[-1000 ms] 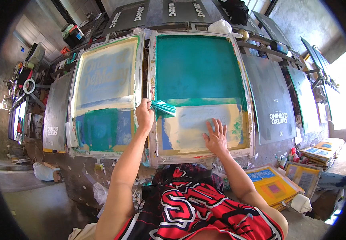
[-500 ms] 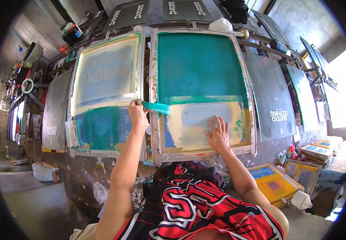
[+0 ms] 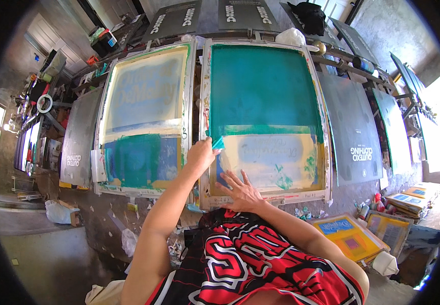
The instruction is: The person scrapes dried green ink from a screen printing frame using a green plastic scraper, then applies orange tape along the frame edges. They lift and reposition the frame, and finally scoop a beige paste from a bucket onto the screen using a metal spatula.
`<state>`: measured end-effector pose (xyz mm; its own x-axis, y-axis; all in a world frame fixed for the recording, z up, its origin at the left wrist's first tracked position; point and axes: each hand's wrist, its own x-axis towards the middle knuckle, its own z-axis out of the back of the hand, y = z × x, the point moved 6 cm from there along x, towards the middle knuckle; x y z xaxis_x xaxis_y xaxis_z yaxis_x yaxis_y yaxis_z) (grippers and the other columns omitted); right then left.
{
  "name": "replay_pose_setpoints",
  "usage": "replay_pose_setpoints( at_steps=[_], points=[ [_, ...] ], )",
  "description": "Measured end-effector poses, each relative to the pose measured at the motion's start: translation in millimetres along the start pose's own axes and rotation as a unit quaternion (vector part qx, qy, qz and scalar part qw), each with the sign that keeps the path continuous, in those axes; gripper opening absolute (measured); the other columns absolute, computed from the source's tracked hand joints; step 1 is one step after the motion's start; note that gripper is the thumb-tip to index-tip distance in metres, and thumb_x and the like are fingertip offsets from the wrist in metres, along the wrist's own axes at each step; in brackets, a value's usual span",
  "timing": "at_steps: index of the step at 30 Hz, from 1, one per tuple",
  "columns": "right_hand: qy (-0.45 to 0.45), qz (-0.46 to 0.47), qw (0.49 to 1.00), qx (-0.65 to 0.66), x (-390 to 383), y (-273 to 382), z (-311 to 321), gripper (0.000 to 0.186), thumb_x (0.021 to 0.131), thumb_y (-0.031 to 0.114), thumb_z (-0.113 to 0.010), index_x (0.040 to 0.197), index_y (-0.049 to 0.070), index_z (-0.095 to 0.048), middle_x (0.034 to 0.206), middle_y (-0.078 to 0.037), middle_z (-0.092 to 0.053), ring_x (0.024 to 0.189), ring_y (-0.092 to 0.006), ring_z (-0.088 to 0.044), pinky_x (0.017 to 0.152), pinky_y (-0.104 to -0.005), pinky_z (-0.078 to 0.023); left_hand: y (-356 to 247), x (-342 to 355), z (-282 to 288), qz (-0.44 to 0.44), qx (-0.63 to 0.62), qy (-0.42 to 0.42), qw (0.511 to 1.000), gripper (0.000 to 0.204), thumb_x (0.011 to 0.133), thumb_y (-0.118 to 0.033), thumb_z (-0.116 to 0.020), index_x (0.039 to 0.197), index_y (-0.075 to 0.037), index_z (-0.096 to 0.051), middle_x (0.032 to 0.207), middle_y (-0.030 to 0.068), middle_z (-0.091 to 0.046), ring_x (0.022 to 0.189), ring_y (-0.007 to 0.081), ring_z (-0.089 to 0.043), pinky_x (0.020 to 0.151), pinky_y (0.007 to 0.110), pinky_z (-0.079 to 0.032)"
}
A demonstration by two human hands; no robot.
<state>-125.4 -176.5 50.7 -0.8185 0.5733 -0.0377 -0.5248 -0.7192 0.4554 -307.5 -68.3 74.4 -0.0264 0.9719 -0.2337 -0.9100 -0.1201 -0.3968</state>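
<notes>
Since a moment ago, our left hand (image 3: pixel 199 155) has carried the strip of green tape (image 3: pixel 218 143) from the middle of the right-hand screen-printing frame (image 3: pixel 265 118) to its left edge, and our right hand (image 3: pixel 241 191) has slid leftward and down along the lower part of the mesh.

From the head camera, at the centre of the frame, we see our left hand clenched around one end of the green tape, pinching it just where the teal-coated upper part of the screen meets the pale, cream-coloured lower part. Our right hand lies flat and released, fingers spread, pressed against the cream area near the frame's bottom rail, just below the left hand.

Left of centre, a second screen-printing frame (image 3: pixel 146 119) leans beside the first, its top pale blue and cream, its bottom teal and blue. Dark grey printed panels (image 3: pixel 354 129) flank both screens at right and at left. Our red, black and white jersey (image 3: pixel 250 269) fills the lower middle. At lower right, a stack of yellow and orange prints (image 3: pixel 349 239) lies on the floor. A black bag (image 3: pixel 311 15) sits at the top of the frame.
</notes>
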Motion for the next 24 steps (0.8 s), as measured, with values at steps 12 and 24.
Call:
replay_pose_setpoints(
  at_steps=[12,24],
  points=[
    [0.049,-0.047,0.997,-0.030,4.5,-4.4,-7.8,0.086,0.091,0.073,-0.055,0.150,0.010,-0.052,0.161,-0.014,-0.040,0.157,-0.0334,-0.023,0.124,-0.0658,-0.015,-12.9,-39.7,-57.0,0.022,-0.213,0.152,0.965,0.023,0.092,-0.023,-0.069,0.089,-0.001,-0.071,0.093,0.0255,-0.068,0.079,0.0411,-0.067,0.077,0.047,-0.054],
    [-0.169,-0.062,0.976,0.122,-13.6,-22.4,7.1,0.047,0.087,0.039,-0.077,0.119,0.005,-0.071,0.142,-0.018,-0.057,0.143,-0.0368,-0.045,0.120,-0.0614,-0.030,-41.9,-79.1,10.5,-0.054,-0.356,-0.025,0.932,0.020,0.080,-0.002,-0.066,0.100,0.000,-0.065,0.091,0.0128,-0.069,0.084,0.0205,-0.064,0.080,0.034,-0.051]
  ],
)
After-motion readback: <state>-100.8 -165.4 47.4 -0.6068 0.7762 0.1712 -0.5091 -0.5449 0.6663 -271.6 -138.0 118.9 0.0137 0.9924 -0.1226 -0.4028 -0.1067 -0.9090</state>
